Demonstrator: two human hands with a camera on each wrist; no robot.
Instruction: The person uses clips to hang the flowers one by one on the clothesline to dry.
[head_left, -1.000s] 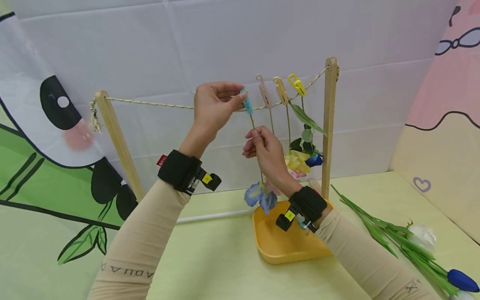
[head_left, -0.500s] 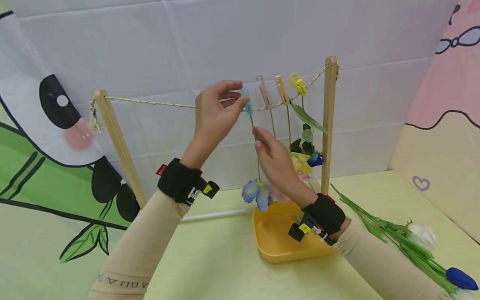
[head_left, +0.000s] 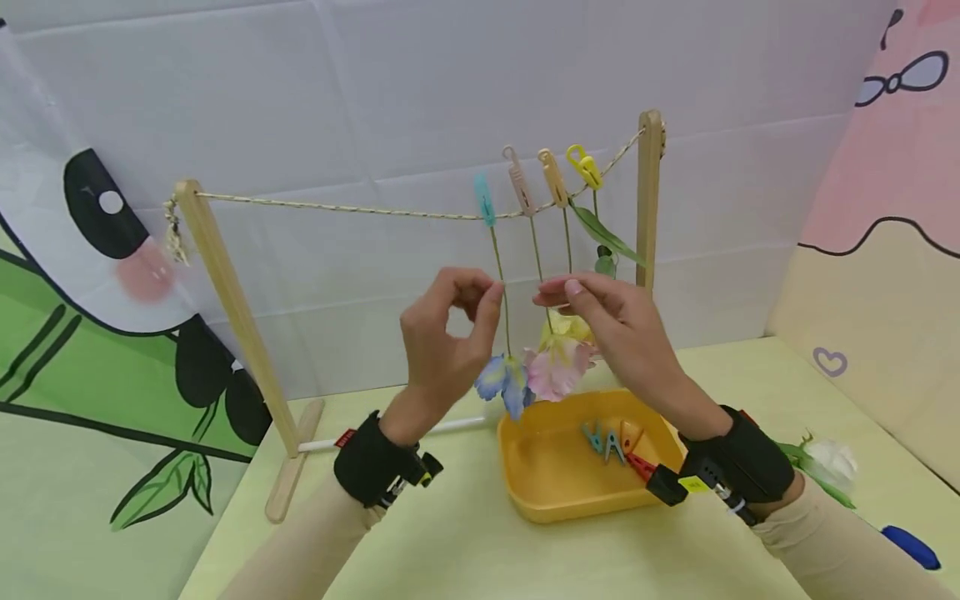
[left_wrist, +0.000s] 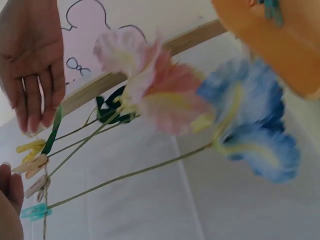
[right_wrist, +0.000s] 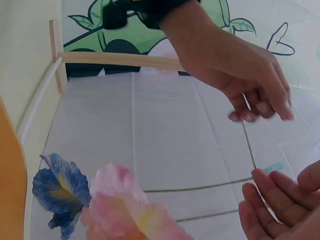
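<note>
A teal clothespin (head_left: 485,200) clips the stem of a blue iris (head_left: 504,383) to the cord (head_left: 337,208), and the flower hangs head down. Close to that stem is my left hand (head_left: 450,342), its fingers loosely bent and holding nothing. My right hand (head_left: 618,321) hovers by the pink flower (head_left: 557,367), fingers nearly straight; nothing is gripped in it. A pale pink clothespin (head_left: 519,182), an orange clothespin (head_left: 553,178) and a yellow clothespin (head_left: 585,167) also sit on the cord. A yellow flower (head_left: 566,325) is partly covered by the pink one.
Wooden posts (head_left: 240,317) hold the cord at both ends. Beneath the flowers stands an orange tray (head_left: 540,504) containing a few loose clothespins (head_left: 613,446). At right on the table lie a white flower (head_left: 831,462) and a blue tulip (head_left: 910,546), partly behind my right arm.
My left hand has let go of the teal clothespin and come down. My right hand has left the iris stem and moved right. The iris now hangs from the cord by its clothespin.
</note>
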